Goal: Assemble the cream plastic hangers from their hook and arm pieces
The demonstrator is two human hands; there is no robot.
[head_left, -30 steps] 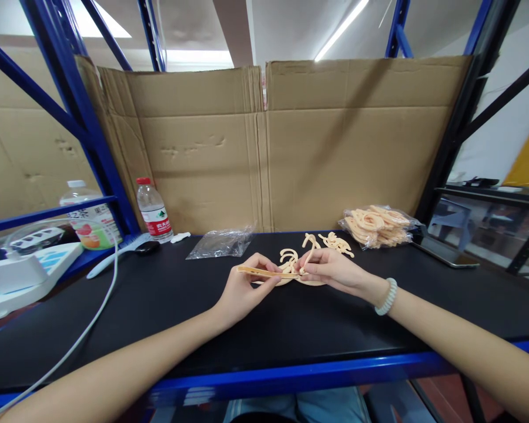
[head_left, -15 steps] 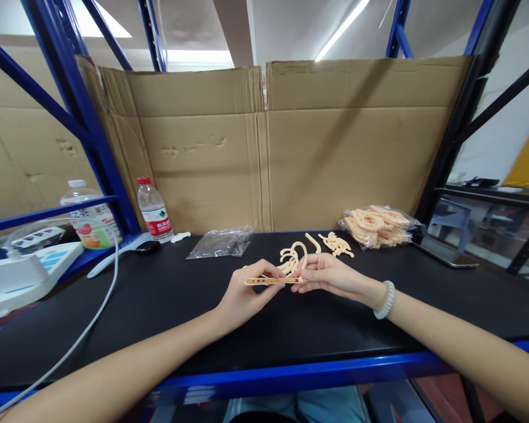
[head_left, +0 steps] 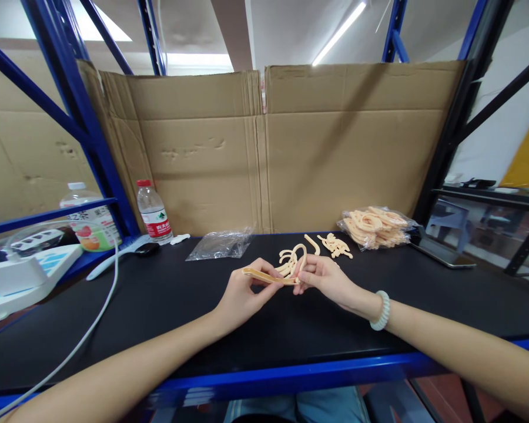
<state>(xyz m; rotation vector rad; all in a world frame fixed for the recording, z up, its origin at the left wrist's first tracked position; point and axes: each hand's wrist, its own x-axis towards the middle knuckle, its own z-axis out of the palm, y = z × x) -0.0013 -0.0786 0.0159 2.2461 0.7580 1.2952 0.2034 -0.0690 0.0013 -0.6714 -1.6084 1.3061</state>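
Note:
A flat, narrow cream-coloured strip [head_left: 263, 276] is pinched between the thumb and fingers of my left hand [head_left: 245, 296]. The strip slopes down to the right. At its right end my right hand [head_left: 328, 278] grips a curved, hook-shaped cream piece [head_left: 304, 254], whose bend rises above the fingertips. The two pieces meet there, but I cannot tell whether they are joined. Just behind both hands lie several curved cream pieces [head_left: 285, 257], partly hidden by the fingers. Farther back are a short bent piece [head_left: 312, 244] and a small heap of flat cream pieces [head_left: 335, 245].
A clear bag of cream pieces [head_left: 377, 227] lies at the back right, beside a dark flat device [head_left: 443, 251]. An empty plastic bag [head_left: 220, 244] and a red-capped water bottle [head_left: 154, 214] stand back left. A white cable [head_left: 94, 323] crosses the left side of the black tabletop [head_left: 264, 346].
The strip has tilted, its left end now higher, and its slots no longer show clearly. My right wrist has dropped slightly. Both hands keep their hold.

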